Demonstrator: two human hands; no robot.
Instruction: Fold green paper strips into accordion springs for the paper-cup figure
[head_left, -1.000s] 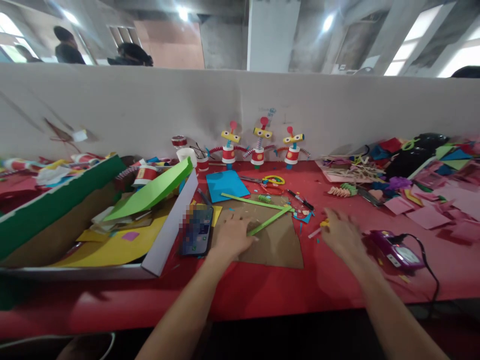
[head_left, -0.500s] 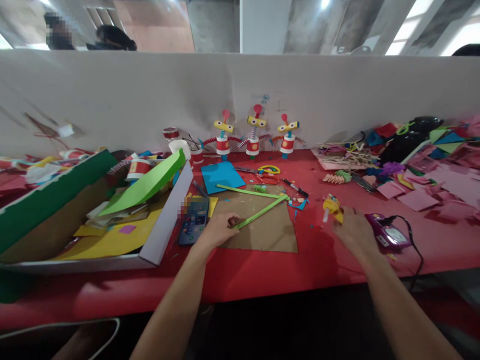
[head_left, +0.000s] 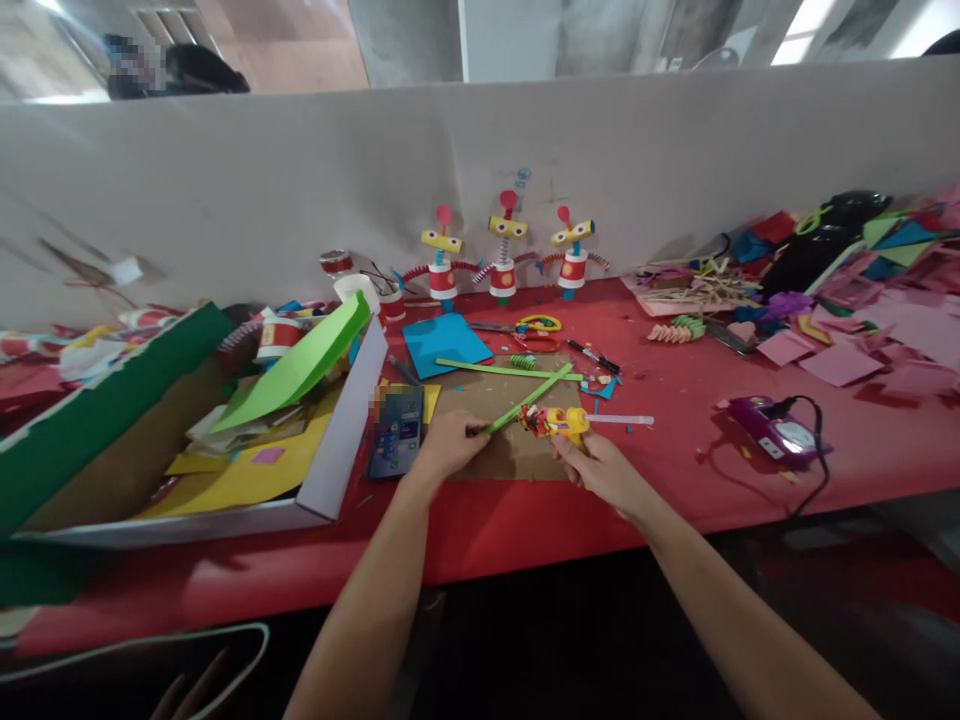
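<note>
My left hand (head_left: pixel 452 442) is closed on the near end of a green paper strip (head_left: pixel 531 398), which slants up and to the right over a brown cardboard sheet (head_left: pixel 491 465). A second green strip (head_left: pixel 480 371) lies across the far part of the cardboard, close to the first strip's far end. In my right hand (head_left: pixel 600 465) is a yellow hot glue gun (head_left: pixel 566 420), with a clear glue stick (head_left: pixel 626 419) jutting out to the right. The gun's front end is beside the held strip; whether they touch I cannot tell. A small green coiled strip (head_left: pixel 523 363) rests behind.
Blue paper (head_left: pixel 446 345), scissors (head_left: pixel 534 325) and a pen (head_left: pixel 592 357) lie behind the cardboard. A phone (head_left: pixel 397 430) and an open box (head_left: pixel 330 440) stand left. Three paper-cup figures (head_left: pixel 503 280) line the back. A purple corded device (head_left: pixel 776 432) and pink paper scraps (head_left: pixel 844 355) are right.
My right hand has brought the glue gun from the right side of the table leftward to the green strip. My left hand still grips the strip. The camera view has shifted slightly.
</note>
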